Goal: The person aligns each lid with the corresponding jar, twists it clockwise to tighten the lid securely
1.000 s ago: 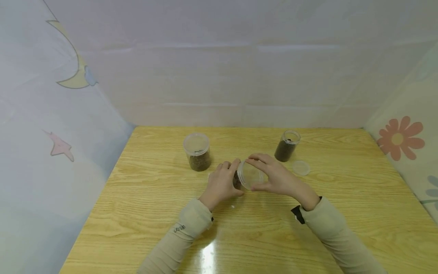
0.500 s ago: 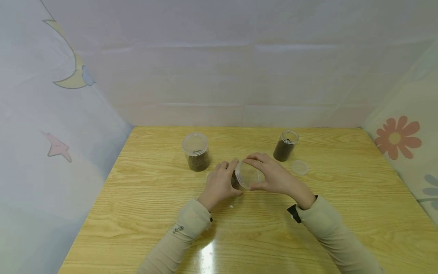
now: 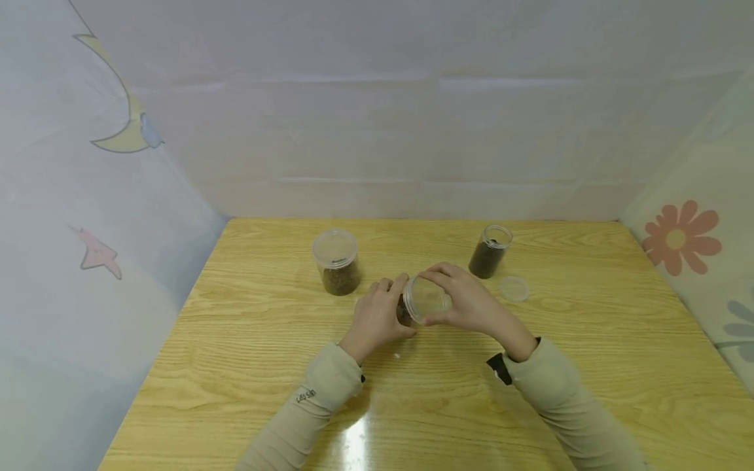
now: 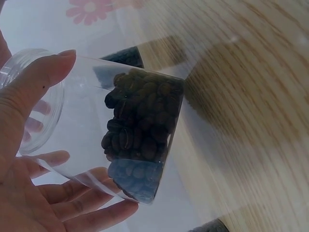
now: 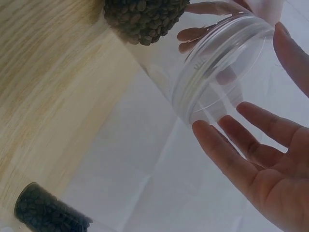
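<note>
My left hand [image 3: 377, 320] grips a clear plastic jar [image 4: 82, 111] around its side, thumb across the upper part near the rim. Dark roasted coffee beans [image 4: 137, 116] fill its lower part. The jar leans to the right, its base low over the table. On its mouth is a clear lid [image 5: 212, 72], which faces my right hand [image 3: 465, 304]. The right thumb and fingers spread around the lid's edge and hold it from opposite sides. In the head view the left hand hides much of the jar's body.
A larger lidded jar [image 3: 340, 268] with dark contents stands at the back left. Back right is a narrow jar [image 3: 489, 255] of dark beans, its top uncovered, with a flat translucent lid [image 3: 514, 288] lying beside it. A pale patterned sheet [image 3: 377, 131] rises behind the wooden table [image 3: 235, 366].
The head view has shifted slightly. My right wrist has moved a little to the left, while both hands keep hold of the jar and its lid.
</note>
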{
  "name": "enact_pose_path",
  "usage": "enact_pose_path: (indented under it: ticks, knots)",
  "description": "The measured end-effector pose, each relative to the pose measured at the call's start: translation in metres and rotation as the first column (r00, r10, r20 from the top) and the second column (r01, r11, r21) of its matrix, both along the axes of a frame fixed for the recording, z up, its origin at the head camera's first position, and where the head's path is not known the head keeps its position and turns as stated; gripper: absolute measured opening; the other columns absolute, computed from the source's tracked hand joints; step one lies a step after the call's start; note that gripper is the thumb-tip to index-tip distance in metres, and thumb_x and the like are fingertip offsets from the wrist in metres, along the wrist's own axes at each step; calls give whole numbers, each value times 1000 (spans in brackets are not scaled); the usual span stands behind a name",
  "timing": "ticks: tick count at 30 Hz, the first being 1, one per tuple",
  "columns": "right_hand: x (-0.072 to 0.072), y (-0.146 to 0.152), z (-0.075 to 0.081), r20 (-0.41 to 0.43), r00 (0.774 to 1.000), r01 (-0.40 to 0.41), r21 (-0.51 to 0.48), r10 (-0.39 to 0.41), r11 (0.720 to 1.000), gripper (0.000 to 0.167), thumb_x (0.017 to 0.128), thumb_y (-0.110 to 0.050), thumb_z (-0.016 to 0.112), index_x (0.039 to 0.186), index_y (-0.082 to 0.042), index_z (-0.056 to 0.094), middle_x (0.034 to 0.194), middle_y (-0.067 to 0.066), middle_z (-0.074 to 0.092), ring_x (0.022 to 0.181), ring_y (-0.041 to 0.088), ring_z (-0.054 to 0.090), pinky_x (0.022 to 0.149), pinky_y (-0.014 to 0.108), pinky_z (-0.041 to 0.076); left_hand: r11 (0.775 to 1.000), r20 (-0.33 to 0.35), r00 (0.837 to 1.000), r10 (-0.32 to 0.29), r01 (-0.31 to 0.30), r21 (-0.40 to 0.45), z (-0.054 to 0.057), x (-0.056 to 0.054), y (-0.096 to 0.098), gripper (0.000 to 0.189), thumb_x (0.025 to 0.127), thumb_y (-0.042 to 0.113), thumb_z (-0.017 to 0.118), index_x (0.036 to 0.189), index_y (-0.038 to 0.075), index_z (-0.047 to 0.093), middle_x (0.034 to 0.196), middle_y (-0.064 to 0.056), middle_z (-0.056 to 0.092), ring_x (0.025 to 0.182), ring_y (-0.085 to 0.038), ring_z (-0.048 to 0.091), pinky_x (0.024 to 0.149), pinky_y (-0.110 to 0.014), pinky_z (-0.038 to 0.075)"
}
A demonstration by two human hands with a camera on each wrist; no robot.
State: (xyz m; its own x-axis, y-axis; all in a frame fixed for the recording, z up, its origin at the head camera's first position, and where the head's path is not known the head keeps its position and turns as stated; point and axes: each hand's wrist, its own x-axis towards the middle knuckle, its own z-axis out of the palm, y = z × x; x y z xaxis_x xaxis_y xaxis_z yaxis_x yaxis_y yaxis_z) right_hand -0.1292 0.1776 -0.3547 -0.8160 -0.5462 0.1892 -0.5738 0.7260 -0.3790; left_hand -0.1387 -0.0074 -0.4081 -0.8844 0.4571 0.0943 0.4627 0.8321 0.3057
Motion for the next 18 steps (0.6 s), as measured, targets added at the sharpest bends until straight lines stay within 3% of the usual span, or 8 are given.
enact_pose_path:
  ticks: [12, 18]
  knots:
    - [4, -5, 3, 54, 993, 104, 7, -104, 995, 73, 66, -35, 81, 122, 2, 54, 112, 18, 55, 93, 32, 56, 76, 45, 48, 1000, 2, 1000, 2, -2, -16, 3, 2, 2, 99, 58, 45, 83, 138, 15, 34, 118, -13, 53, 103, -27, 53, 70, -42, 52]
    - [5, -5, 2, 91, 984, 156, 14, -156, 988, 71, 67, -37, 80, 121, 3, 54, 108, 18, 55, 76, 26, 56, 65, 39, 48, 1000, 10, 1000, -1, 1, -12, 3, 2, 3, 99, 57, 45, 84, 137, 16, 33, 117, -13, 53, 103, -28, 53, 71, -42, 52]
